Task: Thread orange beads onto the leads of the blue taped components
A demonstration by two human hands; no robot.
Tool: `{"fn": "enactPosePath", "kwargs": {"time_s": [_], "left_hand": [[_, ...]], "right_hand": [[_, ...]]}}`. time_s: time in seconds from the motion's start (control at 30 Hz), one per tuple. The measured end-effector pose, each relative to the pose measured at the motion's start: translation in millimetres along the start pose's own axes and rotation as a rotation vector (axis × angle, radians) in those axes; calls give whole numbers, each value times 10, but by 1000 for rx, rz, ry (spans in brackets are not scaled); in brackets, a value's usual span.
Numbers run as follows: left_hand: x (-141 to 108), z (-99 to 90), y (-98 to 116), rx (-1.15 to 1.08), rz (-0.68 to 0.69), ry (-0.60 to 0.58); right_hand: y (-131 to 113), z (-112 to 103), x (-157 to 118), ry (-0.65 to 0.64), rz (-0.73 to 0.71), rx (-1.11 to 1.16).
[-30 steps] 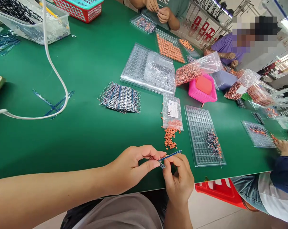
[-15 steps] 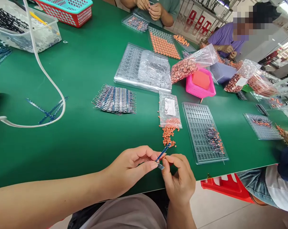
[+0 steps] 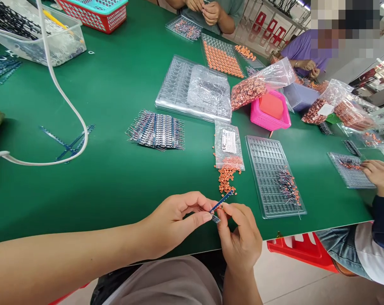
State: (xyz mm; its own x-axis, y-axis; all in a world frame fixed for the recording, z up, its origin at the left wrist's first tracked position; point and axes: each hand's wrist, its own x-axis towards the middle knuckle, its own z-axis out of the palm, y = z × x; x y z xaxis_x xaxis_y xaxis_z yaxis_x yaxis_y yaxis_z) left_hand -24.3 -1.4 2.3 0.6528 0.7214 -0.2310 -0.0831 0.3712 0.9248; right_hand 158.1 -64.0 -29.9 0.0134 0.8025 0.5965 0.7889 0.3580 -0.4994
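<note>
My left hand (image 3: pixel 182 224) pinches a narrow blue strip (image 3: pixel 223 201) between thumb and fingers; thin wire leads show beside it. Touching the strip's near side, my right hand (image 3: pixel 241 235) is closed in a pinch, with a speck of orange at its fingertips, too small to make out fully. Just beyond the hands lies a heap of small orange rings (image 3: pixel 226 180), spilling from a labelled clear bag (image 3: pixel 229 146). To the right, a clear ribbed tray (image 3: pixel 261 169) carries a pile of wire-leaded parts with orange rings (image 3: pixel 288 186).
A stack of wire-leaded strips (image 3: pixel 158 131) lies left of the bag. Behind are a clear moulded tray (image 3: pixel 172 84), a pink basket (image 3: pixel 271 123) and a bag of reddish rings (image 3: pixel 247 91). A white cable (image 3: pixel 63 99) crosses the left side. A co-worker's hand (image 3: pixel 380 176) is at the right.
The view has shifted slightly. My hands keep the same grip on the strip. At the right, a co-worker's hand has moved left over their tray.
</note>
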Motion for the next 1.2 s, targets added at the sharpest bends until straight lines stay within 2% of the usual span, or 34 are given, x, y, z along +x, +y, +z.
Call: {"fn": "enactPosePath", "kwargs": {"time_s": [0.1,0.6,0.9,1.2], "left_hand": [[6,-6,-13,-38,-16,-3],[15,4,39,-173,-76,-6],[4,3,18,-118,-38,-25],[-8,0,44,3,22,-22]], "right_hand": [[18,-14,-9,-30,-19,5],[14,-8,-29,-4,-9,-33],[-25,-30,0,-28,137,70],[-29,-18,20,-13,129,107]]}}
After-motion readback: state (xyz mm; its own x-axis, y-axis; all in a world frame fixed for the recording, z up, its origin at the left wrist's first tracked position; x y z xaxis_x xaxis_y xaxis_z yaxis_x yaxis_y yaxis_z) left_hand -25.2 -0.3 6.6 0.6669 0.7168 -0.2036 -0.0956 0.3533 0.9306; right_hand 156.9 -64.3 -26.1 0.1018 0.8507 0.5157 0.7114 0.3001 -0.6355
